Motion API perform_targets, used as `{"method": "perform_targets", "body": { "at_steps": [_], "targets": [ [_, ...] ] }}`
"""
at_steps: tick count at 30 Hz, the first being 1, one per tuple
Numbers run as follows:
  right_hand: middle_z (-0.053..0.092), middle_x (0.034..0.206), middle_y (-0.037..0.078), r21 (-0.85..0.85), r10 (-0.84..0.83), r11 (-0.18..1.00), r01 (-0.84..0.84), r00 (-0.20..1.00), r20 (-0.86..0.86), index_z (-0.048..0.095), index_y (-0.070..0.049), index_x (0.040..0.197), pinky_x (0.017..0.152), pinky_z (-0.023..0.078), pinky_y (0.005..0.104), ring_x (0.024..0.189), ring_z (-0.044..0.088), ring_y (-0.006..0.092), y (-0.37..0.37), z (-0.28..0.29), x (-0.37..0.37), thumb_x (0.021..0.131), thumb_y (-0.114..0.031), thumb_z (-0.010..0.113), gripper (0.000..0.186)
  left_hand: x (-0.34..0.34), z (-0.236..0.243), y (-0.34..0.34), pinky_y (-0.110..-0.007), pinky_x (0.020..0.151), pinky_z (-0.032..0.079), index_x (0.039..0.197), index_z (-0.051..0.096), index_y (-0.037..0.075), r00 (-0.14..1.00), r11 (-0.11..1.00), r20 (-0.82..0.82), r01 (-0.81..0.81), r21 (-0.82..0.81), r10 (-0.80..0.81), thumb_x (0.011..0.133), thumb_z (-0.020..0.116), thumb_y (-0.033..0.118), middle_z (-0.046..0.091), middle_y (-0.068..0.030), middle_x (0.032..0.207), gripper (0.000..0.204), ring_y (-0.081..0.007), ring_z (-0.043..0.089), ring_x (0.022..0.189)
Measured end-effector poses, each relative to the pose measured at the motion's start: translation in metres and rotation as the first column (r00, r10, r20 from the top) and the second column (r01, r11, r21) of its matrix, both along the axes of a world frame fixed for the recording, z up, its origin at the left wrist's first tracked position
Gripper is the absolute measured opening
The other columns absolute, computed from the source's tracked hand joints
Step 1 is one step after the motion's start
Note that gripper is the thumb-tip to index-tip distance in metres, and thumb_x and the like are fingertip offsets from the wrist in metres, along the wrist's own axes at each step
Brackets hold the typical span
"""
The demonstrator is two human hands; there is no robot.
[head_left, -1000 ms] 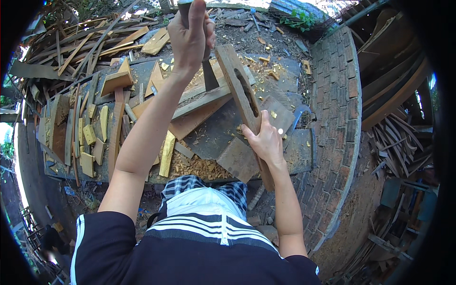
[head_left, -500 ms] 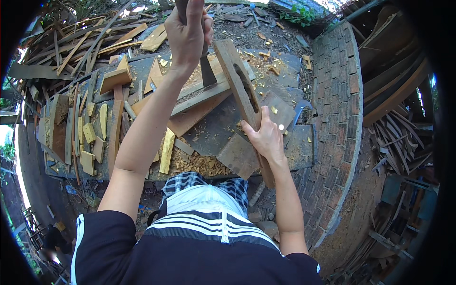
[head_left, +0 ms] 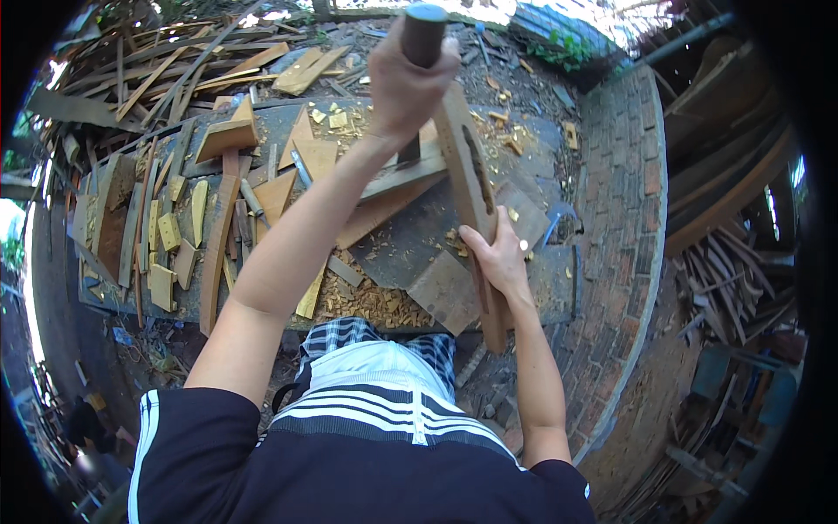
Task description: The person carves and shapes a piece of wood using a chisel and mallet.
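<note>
Two grips, both closed, I see: left hand (head_left: 410, 83) around a dark tool (head_left: 423, 42) at twelve o'clock; right hand (head_left: 500, 255) on slotted timber (head_left: 481, 221) at one o'clock. Timber looks stiff, fairly heavy; best held below its slot (head_left: 477, 166).

left grip (head_left: 408, 94) farther right, slotted beam (head_left: 460, 166) turned

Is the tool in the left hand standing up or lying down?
Roughly upright: the tool shows its round top above the left hand, with the blade below.
</note>
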State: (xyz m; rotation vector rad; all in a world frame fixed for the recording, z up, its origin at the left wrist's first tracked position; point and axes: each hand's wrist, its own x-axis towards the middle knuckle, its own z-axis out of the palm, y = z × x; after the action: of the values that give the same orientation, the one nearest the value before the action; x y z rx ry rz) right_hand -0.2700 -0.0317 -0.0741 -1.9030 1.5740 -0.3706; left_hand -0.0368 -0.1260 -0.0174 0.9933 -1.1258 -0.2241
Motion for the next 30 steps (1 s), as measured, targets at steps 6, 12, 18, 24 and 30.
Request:
{"method": "perform_targets", "body": {
  "at_steps": [6, 12, 18, 24, 30],
  "targets": [
    [0.062, 0.094, 0.012, -0.2, 0.098, 0.98, 0.005, 0.859, 0.502, 0.05, 0.001, 0.119, 0.073, 0.051, 0.0308, 0.083, 0.061, 0.0177, -0.014, 0.139, 0.024, 0.086, -0.031, 0.069, 0.049, -0.015, 0.011, 0.018, -0.029, 0.062, 0.049, 0.089, 0.059, 0.003, 0.994, 0.994, 0.025, -0.111, 0.008, 0.11, 0.078, 0.071, 0.009, 0.063, -0.005, 0.074, 0.017, -0.012, 0.06, 0.066],
    [0.061, 0.084, 0.009, -0.504, 0.37, 0.836, -0.219, 0.902, 0.221, 0.051, -0.001, 0.119, 0.068, 0.048, 0.0336, 0.071, 0.06, 0.0219, -0.021, 0.214, 0.042, 0.083, -0.038, 0.066, 0.054, -0.024, 0.013, 0.021, -0.034, 0.06, 0.053, 0.091, 0.057, 0.006, 0.992, 0.993, 0.078, -0.099, -0.067, 0.104, 0.075, 0.07, 0.009, 0.066, -0.0137, 0.072, 0.021, -0.0291, 0.071, 0.069],
    [0.062, 0.093, 0.012, -0.39, 0.411, 0.846, -0.365, 0.911, 0.04, 0.049, 0.002, 0.123, 0.07, 0.048, 0.0291, 0.076, 0.059, 0.0186, -0.024, 0.236, 0.044, 0.079, -0.042, 0.068, 0.065, -0.017, 0.011, 0.021, -0.034, 0.062, 0.053, 0.093, 0.056, 0.005, 0.996, 0.993, 0.037, -0.082, -0.09, 0.086, 0.076, 0.069, 0.007, 0.066, -0.0136, 0.072, 0.021, -0.0278, 0.071, 0.069],
    [0.065, 0.087, 0.016, -0.477, 0.368, 0.794, -0.378, 0.922, -0.119, 0.052, 0.001, 0.12, 0.071, 0.051, 0.034, 0.074, 0.065, 0.0242, -0.017, 0.212, 0.055, 0.084, -0.034, 0.068, 0.053, -0.014, 0.008, 0.02, -0.033, 0.062, 0.053, 0.095, 0.057, 0.004, 0.998, 0.999, 0.066, 0.006, -0.042, -0.004, 0.076, 0.069, 0.006, 0.067, -0.0135, 0.073, 0.022, -0.0259, 0.07, 0.068],
    [0.063, 0.089, 0.012, -0.466, 0.436, 0.805, -0.367, 0.899, 0.046, 0.052, 0.0, 0.119, 0.071, 0.049, 0.0317, 0.077, 0.062, 0.0187, -0.021, 0.231, 0.056, 0.084, -0.037, 0.068, 0.053, -0.01, 0.01, 0.015, -0.032, 0.064, 0.053, 0.097, 0.058, 0.004, 0.998, 0.997, 0.006, -0.064, -0.053, 0.065, 0.076, 0.067, 0.005, 0.068, -0.014, 0.078, 0.023, -0.0254, 0.071, 0.07]
  ]
}}
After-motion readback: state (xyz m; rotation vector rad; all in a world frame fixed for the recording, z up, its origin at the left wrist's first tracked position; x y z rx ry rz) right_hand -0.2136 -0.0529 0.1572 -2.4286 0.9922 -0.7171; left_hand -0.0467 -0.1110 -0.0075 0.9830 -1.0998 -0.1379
